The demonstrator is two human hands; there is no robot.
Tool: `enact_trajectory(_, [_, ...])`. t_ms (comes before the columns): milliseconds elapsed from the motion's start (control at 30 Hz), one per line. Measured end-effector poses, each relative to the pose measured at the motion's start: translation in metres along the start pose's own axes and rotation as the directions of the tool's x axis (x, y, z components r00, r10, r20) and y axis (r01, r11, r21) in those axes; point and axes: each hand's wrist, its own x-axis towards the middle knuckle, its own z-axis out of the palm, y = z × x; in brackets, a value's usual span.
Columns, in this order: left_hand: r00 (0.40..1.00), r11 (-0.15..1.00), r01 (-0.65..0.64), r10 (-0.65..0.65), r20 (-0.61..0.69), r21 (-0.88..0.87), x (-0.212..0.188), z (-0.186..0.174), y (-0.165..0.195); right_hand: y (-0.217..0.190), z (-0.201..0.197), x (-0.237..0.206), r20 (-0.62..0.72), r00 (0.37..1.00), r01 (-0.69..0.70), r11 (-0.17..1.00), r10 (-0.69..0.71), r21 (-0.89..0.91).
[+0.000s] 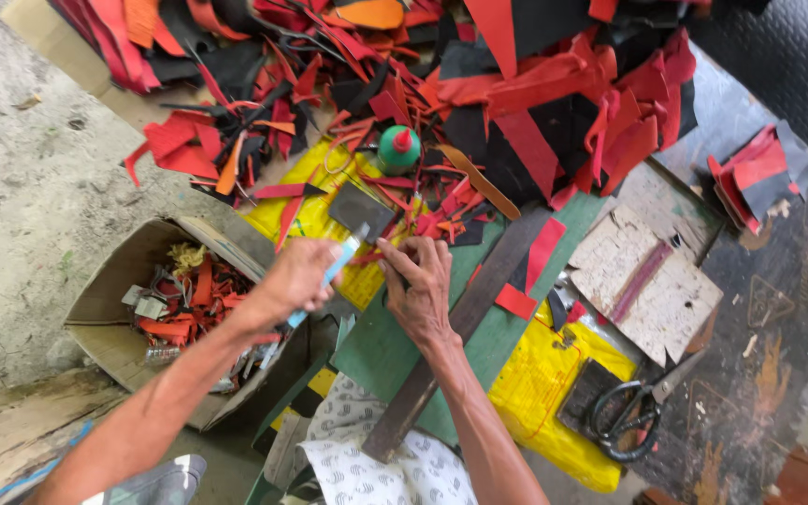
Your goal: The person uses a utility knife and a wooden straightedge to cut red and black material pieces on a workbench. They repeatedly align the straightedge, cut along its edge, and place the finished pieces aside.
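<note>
While the left hand (299, 276) is curled tight around a light blue brush handle (329, 276), its bristle end touches the lower edge of a small dark leather piece (359, 209) lying on yellow plastic sheeting (306, 220). At three o'clock from that brush, the right hand (420, 285) has its fingertips pressed together, pinching something too small to make out. Under this hand lies a green cutting mat (381, 351), crossed by a long dark wooden strip (460, 327) running from seven to one o'clock. At twelve o'clock of the leather piece stands a green glue bottle with a red tip (398, 150), amid a heap of red and black leather scraps (516, 103). At nine o'clock of the left hand sits a cardboard box (109, 309) holding more scraps. Black scissors (633, 411) rest at four o'clock on the desk (769, 374)
</note>
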Motion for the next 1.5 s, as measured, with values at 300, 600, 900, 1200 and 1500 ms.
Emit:
enact_trajectory(300, [0.994,0.996,-0.014,0.023,-0.105,0.086,0.022,-0.016,-0.012,0.006,-0.001,0.0,-0.001,1.0,-0.014,0.999,0.014,0.029])
enact_trajectory(600, [0.919,0.948,-0.181,0.258,-0.297,0.262,-0.004,-0.017,0.011,0.022,-0.04,0.017,-0.149,0.987,0.037,0.993,-0.054,-0.115])
enact_trajectory(900, [0.872,0.783,-0.361,0.475,-0.113,0.506,-0.047,0.08,0.007,0.141,-0.063,0.102,0.057,0.996,-0.036,0.905,0.066,-0.423])
enact_trajectory(1200, [0.951,0.934,-0.298,0.309,-0.026,0.195,0.018,0.14,0.025,0.166,-0.076,0.13,0.019,0.998,-0.035,0.825,0.055,-0.565])
enact_trajectory(1500, [0.676,0.67,-0.611,0.719,-0.163,0.422,0.099,0.161,0.071,0.149,-0.164,0.108,0.025,1.0,-0.013,0.974,0.019,-0.224])
